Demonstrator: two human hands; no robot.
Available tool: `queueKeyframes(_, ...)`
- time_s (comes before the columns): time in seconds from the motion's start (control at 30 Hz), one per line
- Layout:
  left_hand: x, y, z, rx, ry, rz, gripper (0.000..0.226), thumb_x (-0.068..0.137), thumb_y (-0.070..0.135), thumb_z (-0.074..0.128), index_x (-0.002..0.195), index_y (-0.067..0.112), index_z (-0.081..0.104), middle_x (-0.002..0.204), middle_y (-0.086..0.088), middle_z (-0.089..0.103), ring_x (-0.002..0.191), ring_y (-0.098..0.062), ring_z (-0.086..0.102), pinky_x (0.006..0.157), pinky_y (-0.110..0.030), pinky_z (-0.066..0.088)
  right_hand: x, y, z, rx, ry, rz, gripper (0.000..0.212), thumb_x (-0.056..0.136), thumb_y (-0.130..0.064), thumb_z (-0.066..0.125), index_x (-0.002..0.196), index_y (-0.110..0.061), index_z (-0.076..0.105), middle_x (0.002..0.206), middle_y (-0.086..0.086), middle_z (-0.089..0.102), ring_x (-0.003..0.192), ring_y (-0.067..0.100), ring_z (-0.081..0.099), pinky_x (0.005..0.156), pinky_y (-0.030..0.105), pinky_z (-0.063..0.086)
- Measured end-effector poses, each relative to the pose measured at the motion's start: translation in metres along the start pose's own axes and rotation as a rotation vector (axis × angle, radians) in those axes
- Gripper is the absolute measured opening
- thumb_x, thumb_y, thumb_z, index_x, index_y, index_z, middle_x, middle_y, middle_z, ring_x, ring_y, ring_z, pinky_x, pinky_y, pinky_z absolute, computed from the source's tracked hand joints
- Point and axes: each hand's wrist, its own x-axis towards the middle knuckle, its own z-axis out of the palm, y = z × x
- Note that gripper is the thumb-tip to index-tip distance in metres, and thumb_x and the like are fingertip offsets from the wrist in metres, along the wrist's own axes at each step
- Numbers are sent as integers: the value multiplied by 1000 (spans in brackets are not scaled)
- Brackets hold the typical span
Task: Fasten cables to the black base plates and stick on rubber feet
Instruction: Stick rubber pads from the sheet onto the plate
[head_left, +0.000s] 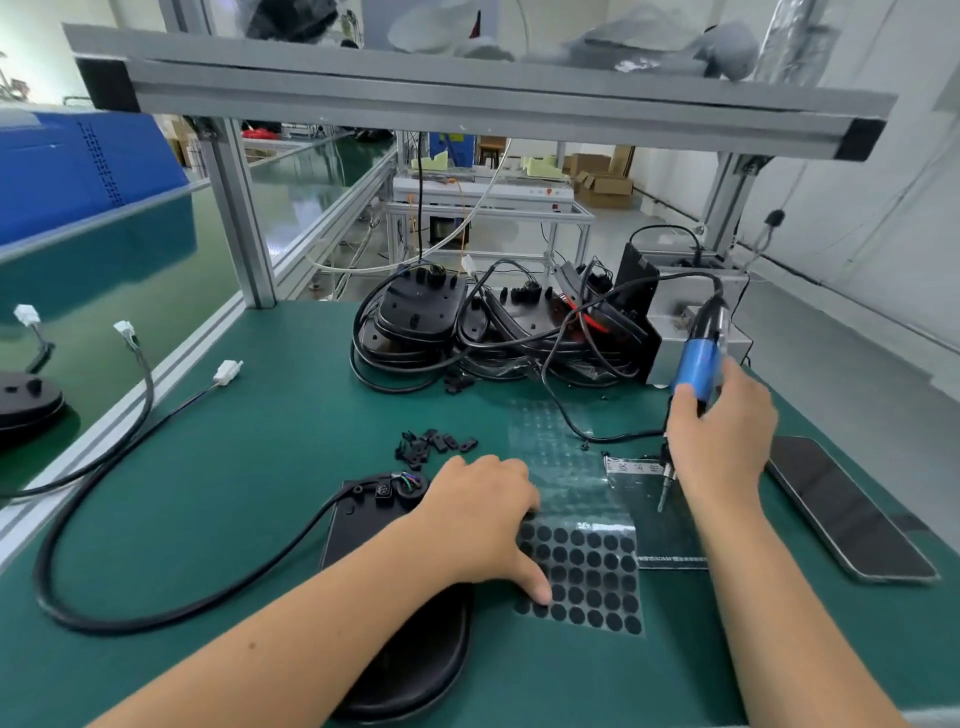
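A black base plate (363, 525) lies in front of me on the green mat, partly under my left forearm. Its thick black cable (130, 618) loops left and ends in a white connector (227, 372). My left hand (480, 519) rests on a clear sheet of black round rubber feet (587, 571), thumb on the sheet's lower left, fingers curled over its top edge. My right hand (722, 441) grips a blue electric screwdriver (693, 364), bit pointing down over a small plastic bag (654, 514).
A pile of black base plates with tangled cables (493, 322) sits at the back. Several small black cable clips (431, 444) lie behind the plate. A phone (847, 509) lies at the right. A grey control box (685, 317) stands back right. An aluminium post (239, 213) rises at left.
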Motion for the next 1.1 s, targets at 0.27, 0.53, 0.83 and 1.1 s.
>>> queueKeyframes(0.27,6,-1,-1,-155,128,-155,46,65,53,78,98,23,65,94,5,63,93,-21,60,70,-30,43,-65,-44,-9,3,-900,-392,19,75,-48,74,87,-37,65,83,-20,68,81,-5,61,76,20,49)
queueKeyframes(0.53,6,-12,-7,-597,212,-184,18,67,29,84,71,29,66,70,11,67,66,-2,62,65,-20,52,-65,-37,-8,163,-789,-351,19,78,-30,78,79,-44,65,80,-25,69,81,-6,62,77,24,51)
queueKeyframes(0.83,5,-13,-3,-725,327,-165,19,75,26,80,64,32,66,51,17,55,46,5,48,47,-7,33,-63,-42,-16,158,-696,-389,9,80,-35,74,83,-40,67,78,-26,66,84,-3,61,79,29,50)
queueKeyframes(1.1,4,-12,-2,-703,352,-168,17,77,21,76,65,29,66,64,10,64,57,-5,54,62,-23,50,-59,-56,-22,-77,-693,-501,12,78,-37,72,77,-42,61,77,-30,62,84,-13,54,69,11,38)
